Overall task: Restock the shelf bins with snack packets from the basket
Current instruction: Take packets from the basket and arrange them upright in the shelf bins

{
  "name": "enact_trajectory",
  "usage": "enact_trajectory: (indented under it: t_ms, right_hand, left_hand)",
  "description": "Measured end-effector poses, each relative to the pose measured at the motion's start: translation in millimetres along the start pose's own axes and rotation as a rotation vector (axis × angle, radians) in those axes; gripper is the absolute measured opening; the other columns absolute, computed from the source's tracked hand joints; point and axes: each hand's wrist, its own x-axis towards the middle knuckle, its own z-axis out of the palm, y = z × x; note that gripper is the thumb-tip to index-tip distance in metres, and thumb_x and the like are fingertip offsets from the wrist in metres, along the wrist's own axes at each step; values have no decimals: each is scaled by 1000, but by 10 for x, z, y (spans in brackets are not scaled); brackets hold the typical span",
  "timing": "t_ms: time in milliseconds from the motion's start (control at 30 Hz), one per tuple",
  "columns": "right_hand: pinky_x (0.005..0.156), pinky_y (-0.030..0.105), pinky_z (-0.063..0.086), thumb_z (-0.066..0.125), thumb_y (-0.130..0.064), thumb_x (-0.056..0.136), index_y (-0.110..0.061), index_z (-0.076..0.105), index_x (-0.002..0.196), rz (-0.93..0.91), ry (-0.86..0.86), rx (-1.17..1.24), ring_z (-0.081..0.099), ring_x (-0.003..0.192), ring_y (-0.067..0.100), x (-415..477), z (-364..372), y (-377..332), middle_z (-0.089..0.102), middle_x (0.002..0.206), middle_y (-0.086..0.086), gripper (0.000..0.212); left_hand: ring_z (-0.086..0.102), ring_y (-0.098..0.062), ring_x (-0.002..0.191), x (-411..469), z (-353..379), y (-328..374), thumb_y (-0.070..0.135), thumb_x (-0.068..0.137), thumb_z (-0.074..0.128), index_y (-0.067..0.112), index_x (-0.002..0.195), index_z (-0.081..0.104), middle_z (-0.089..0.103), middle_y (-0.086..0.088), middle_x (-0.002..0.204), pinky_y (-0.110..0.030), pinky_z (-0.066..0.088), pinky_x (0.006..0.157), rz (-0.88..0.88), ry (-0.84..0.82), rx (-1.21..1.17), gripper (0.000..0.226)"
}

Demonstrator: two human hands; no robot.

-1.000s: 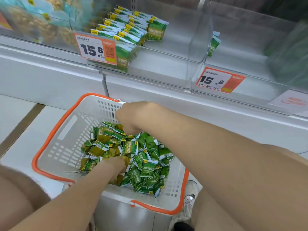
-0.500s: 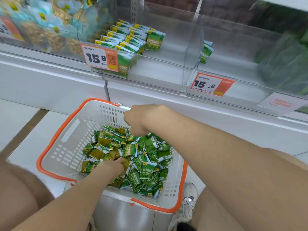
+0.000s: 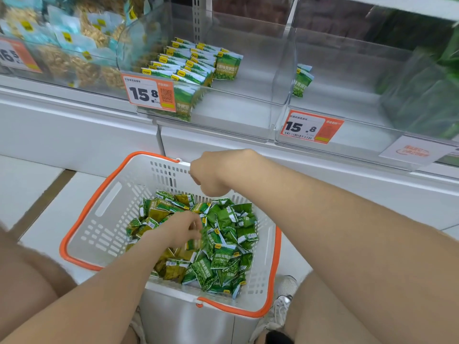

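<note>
A white basket with an orange rim (image 3: 82,214) sits low in front of me, holding several green and olive snack packets (image 3: 223,259). My left hand (image 3: 182,229) is down in the pile, its blurred fingers pinching a green packet. My right hand (image 3: 213,175) hovers over the basket's far end with fingers curled under, closed on packets at the pile's edge; the grip is mostly hidden. Above, a clear shelf bin (image 3: 243,115) holds neat rows of green packets (image 3: 196,63) on its left side. The bin to the right (image 3: 347,100) holds only a couple of packets (image 3: 301,80).
Orange 15.8 price tags (image 3: 149,94) (image 3: 311,127) hang on the bin fronts. A bin of nut bags (image 3: 74,45) is at the left, dark green packs (image 3: 422,95) at the right. The basket rests on a metal stand (image 3: 188,324). My shoe (image 3: 283,304) is beside it.
My right hand has lifted from the packets toward the basket's far rim. My left hand's fingers have shifted right in the pile. The view has tilted slightly down the shelf.
</note>
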Motion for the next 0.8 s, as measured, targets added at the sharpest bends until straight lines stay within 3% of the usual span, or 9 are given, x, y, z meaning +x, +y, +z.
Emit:
enact_trajectory:
  t_ms: [67,167,233,333,367,467,533,633,800]
  right_hand:
    - [69,32,43,47,-4,96,-13,59,100,15,4,3,53,81,27,-38,-54,68,55,113,6,16]
    - [78,35,53,54,-6,96,-13,59,134,36,19,24,65,104,30,-83,-104,215,59,130,8,39]
    - [85,40,58,59,-10,93,-13,60,132,47,40,21,66,103,31,-120,-144,313,64,122,8,39]
    - [66,35,52,64,-22,93,-12,61,99,69,149,49,63,90,28,-158,-191,461,62,92,7,12]
    - [64,35,50,66,-26,93,-13,57,92,82,194,79,60,89,28,-182,-215,503,59,89,7,16]
    - [80,45,58,72,-35,89,-11,63,114,122,318,202,63,99,31,-279,-293,604,65,106,11,35]
    - [83,44,59,70,-36,91,-9,71,113,136,352,259,67,91,27,-350,-344,686,73,102,11,36]
    - [74,37,63,63,-34,99,-9,73,111,119,336,513,75,72,16,-419,-388,804,78,89,7,30]
    - [61,27,51,50,-37,107,-19,66,123,93,381,759,65,76,16,-416,-563,869,68,108,6,29]
  left_hand:
    - [64,-21,91,6,-175,169,26,101,67,22,115,65,62,2,102,-31,49,77,39,127,-188,15]
    - [72,-31,92,-19,-524,481,26,102,66,23,122,67,65,-5,114,-45,62,84,78,242,-487,20]
    - [71,-28,100,-91,-781,682,22,101,66,22,125,71,66,-5,120,-42,63,85,130,253,-600,24]
    - [71,-23,95,-268,-1149,932,17,100,68,25,123,73,69,3,118,-33,61,83,232,223,-500,25]
    - [71,-20,89,-348,-1248,1004,16,99,68,26,122,73,71,3,118,-30,59,80,260,210,-449,25]
    - [67,-14,83,-547,-1470,1141,12,97,71,31,115,70,71,8,121,-33,54,82,325,239,-454,26]
    - [64,-18,80,-649,-1586,1215,9,94,75,30,112,64,69,6,124,-36,55,81,370,311,-540,30]
    - [49,-17,71,-744,-1767,1321,1,90,78,22,113,54,68,-8,108,-29,49,69,427,435,-581,39]
    - [50,-11,61,-808,-2145,1488,2,89,78,21,114,54,65,-1,98,-26,47,60,445,544,-412,40]
